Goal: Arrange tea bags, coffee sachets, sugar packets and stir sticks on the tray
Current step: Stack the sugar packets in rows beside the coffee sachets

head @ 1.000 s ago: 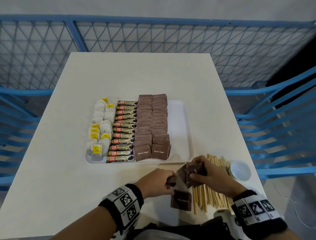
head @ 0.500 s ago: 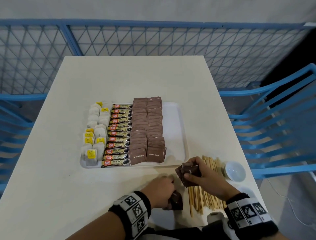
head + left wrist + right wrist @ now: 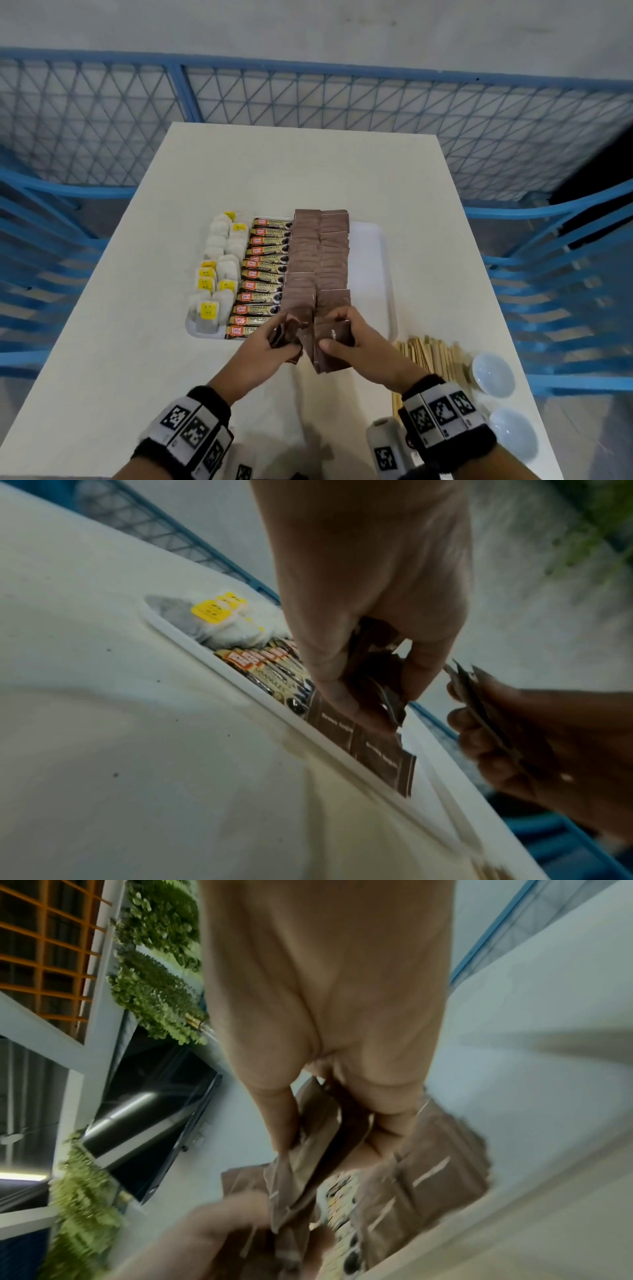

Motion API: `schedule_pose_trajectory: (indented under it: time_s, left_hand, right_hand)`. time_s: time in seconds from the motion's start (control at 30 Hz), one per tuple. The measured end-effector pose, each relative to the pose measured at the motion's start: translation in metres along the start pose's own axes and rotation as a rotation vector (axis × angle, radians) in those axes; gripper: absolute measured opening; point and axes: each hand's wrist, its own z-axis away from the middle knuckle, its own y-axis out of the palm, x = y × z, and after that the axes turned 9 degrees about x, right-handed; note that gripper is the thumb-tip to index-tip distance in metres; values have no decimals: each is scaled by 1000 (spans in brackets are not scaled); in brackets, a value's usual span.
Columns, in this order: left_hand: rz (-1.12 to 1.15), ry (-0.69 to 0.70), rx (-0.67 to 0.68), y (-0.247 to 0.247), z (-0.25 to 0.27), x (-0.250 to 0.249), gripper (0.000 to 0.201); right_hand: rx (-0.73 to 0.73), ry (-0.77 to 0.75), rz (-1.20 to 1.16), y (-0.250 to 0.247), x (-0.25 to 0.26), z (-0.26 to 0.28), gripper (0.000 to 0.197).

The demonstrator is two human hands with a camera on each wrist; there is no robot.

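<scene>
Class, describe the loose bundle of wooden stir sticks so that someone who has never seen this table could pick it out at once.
Start at the white tray in the middle of the pale table. Off its near right corner, behind the right hand, the wooden stir sticks lie on the bare tabletop. They alone are pale, thin strips outside the tray, left of two small white dishes.

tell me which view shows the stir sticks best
The head view: the stir sticks lie in a loose pile on the table, right of the tray and behind the right hand. Neither wrist view shows them.
</scene>
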Motion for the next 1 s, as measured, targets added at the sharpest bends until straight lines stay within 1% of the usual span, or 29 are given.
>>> schedule_pose_trajectory:
  time_s: [0.1,0.23,0.33,0.43,0.53,0.63,0.7,0.77,0.83,1.0]
  left_hand:
    - [233,-57,-27,-6,3,-7,31]
    - [469,-59,-58,-20,11,-14,37]
    - [628,-57,-25,-27,18,-19,37]
    - [620,-21,-24,-26,21,-24,33]
    - [580,10,-63,-28,20,-23,34]
    - [569,17,-104,-33,19,-19,39]
    - [534,20,-119,-34,17,-17,40]
    - [512,25,-131,-35,15,-15,37]
    - [510,27,-132,-36,15,-14,34]
    - [525,16,-136,-36,15,-9,36]
  right_hand:
    - [1,-24,-12,15,8,-19,30]
    - [-59,-54,-140,33,13,-41,22]
    - [-88,-57,-252,46,15,-54,25]
    - [-117,-79,-291,57,21,-59,22]
    - [-174,-78,-168,62,23,-63,23]
    - [-162,-68,-103,62,25,-65,25]
    - [-146,-50,-153,57,24,-66,20]
    - [-113,-39,-218,51,22,-65,12]
    - [-92,-30,-250,44,19,-64,8]
    - [-53,-12,-312,33,12,-62,12]
